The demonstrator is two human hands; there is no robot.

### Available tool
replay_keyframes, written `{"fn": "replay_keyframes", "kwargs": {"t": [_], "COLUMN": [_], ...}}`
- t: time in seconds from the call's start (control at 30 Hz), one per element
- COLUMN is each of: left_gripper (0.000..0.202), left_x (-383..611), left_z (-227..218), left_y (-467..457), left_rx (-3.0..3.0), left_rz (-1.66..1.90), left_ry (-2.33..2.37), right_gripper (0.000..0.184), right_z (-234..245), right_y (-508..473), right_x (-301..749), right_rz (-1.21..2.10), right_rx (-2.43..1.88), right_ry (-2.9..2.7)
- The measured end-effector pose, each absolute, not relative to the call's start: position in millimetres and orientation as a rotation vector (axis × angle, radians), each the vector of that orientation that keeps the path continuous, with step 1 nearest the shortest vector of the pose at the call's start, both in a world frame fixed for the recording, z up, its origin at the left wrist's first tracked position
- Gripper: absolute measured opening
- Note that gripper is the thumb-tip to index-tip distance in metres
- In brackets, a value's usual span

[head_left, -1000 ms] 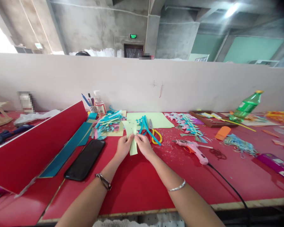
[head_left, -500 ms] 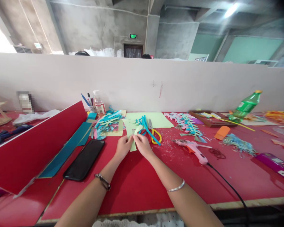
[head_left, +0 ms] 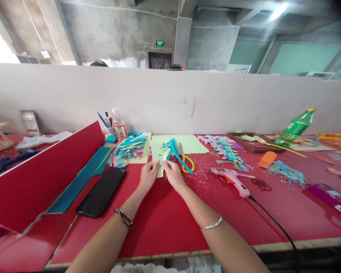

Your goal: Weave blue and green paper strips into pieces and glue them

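My left hand (head_left: 149, 173) and my right hand (head_left: 173, 174) meet over the red table, thumbs close together. Both are closed on a pale green paper strip (head_left: 160, 173), pinched between thumbs and fingers; part of it is hidden by the fingers. Just beyond my right hand is a small woven piece of teal and pale green paper (head_left: 166, 145), with loose teal strips (head_left: 174, 151) trailing to the right. Scissors with yellow and red handles (head_left: 188, 163) lie beside these strips. A pale green paper sheet (head_left: 193, 144) lies behind.
A pile of cut strips (head_left: 132, 148) and a black phone (head_left: 101, 192) lie left, near a leaning red board (head_left: 51, 178). To the right are finished-looking woven paper pieces (head_left: 226, 149), a pink glue gun (head_left: 230, 178) with a black cord, and a green bottle (head_left: 295, 129).
The pale green strip stood up beyond my left hand and hung below the fingers; now less of it shows, low between my hands. My hands have barely moved.
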State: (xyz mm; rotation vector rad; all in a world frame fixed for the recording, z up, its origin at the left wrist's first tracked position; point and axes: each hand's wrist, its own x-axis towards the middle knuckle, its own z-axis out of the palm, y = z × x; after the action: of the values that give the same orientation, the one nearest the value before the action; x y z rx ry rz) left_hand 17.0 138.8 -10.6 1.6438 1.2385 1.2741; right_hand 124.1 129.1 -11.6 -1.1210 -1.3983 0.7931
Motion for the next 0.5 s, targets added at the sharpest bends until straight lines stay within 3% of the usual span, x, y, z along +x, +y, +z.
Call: {"fn": "replay_keyframes", "kwargs": {"t": [0.5], "left_gripper": [0.037], "left_x": [13.2], "left_z": [-12.8], "left_y": [141.6], "left_rx": [1.713], "left_rz": [1.282], "left_ry": [1.289], "right_gripper": [0.034], "right_z": [-14.4], "right_y": [127.5], "right_x": [122.6], "right_rz": [0.932], "right_rx": [-1.069], "right_ry": [-1.447]}}
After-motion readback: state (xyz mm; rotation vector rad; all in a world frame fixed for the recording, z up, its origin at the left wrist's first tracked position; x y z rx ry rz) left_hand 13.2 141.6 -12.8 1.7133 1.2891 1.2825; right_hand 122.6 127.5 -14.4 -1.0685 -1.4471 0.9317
